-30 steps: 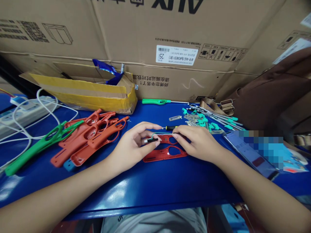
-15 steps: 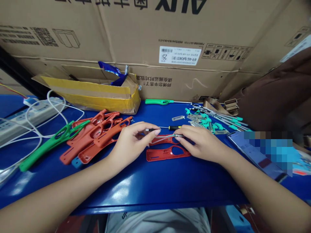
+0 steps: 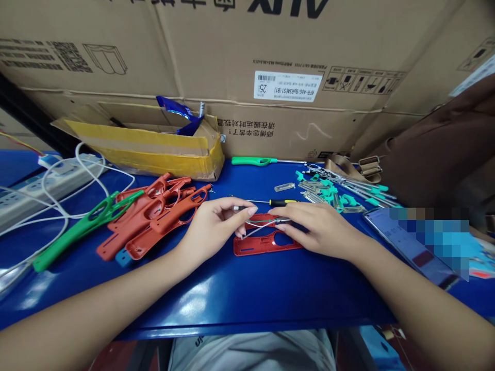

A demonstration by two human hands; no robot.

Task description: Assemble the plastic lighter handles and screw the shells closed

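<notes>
My left hand point(image 3: 214, 224) is closed, pinching a small black-and-white igniter piece point(image 3: 240, 208) between thumb and index finger. Thin pale wires point(image 3: 257, 229) run from near those fingers toward my right hand point(image 3: 323, 226). That hand is closed too, with a thin metal tube point(image 3: 283, 220) between thumb and fingertips; the rest of the tube is hidden under the palm. Beneath both hands lie two red lighter shell halves, a nearer one point(image 3: 247, 248) and a farther one point(image 3: 265, 217), partly covered by the fingers. Just beyond, a black-and-yellow screwdriver point(image 3: 277, 202) rests on the blue table point(image 3: 240, 293).
Red shells point(image 3: 147, 211) and green shells point(image 3: 73, 239) are heaped left, beside white cables and a power strip point(image 3: 27, 190). Metal tubes, clear tanks and teal parts point(image 3: 328, 193) lie right, near a phone point(image 3: 402, 242). Behind stand a green lighter point(image 3: 251, 161) and a yellow-taped box point(image 3: 154, 154).
My right hand has shifted slightly left and lies flatter over the shells. The pale wires now sag in a loop below the fingers. My left hand keeps its pinch.
</notes>
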